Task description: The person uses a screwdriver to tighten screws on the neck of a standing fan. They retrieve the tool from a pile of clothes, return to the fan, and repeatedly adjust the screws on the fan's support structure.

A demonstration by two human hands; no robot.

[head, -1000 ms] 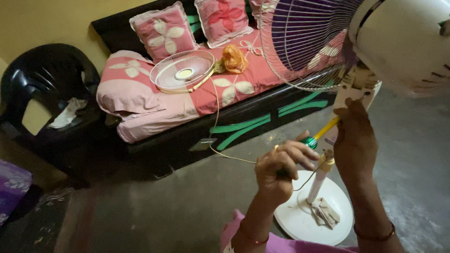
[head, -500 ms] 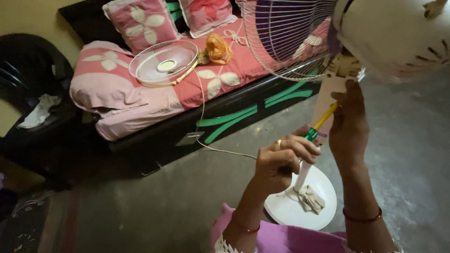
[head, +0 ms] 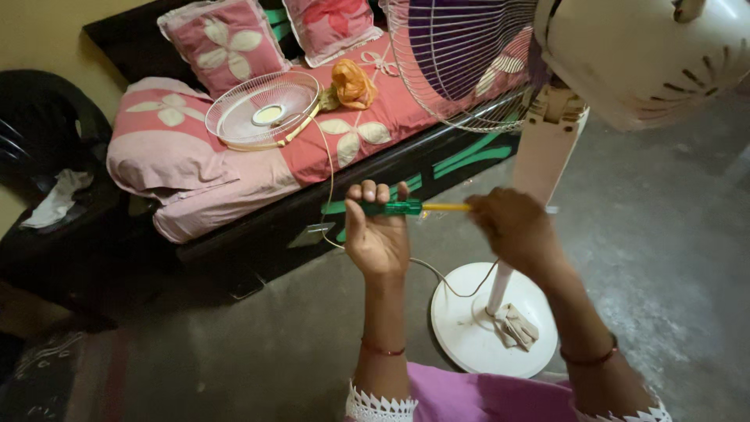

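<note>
Fan motor housing (head: pixel 648 55) runs off the top right edge. Right hand (head: pixel 512 227) covers the screwdriver (head: pixel 414 208) tip. Black chair (head: pixel 47 156) is cut off at left.

The left hand (head: pixel 378 234) is at the centre, and the right hand (head: pixel 512 228) is just to its right; the green and yellow plastic screwdriver (head: pixel 414 208) lies level between them, held at both ends. Behind the right hand stands the white pole of the pedestal fan (head: pixel 544 152), with the round white fan base (head: pixel 476 328) on the grey concrete floor (head: pixel 664 258) below the hands. A crumpled beige cloth (head: pixel 516 327) lies on this base. Behind the hands is the pink flowered daybed (head: pixel 258 176), and on it rests the round white wire fan guard (head: pixel 262 109), with an orange cloth bundle (head: pixel 352 83) to its right. The black plastic chair (head: pixel 43 156) stands at the far left
</note>
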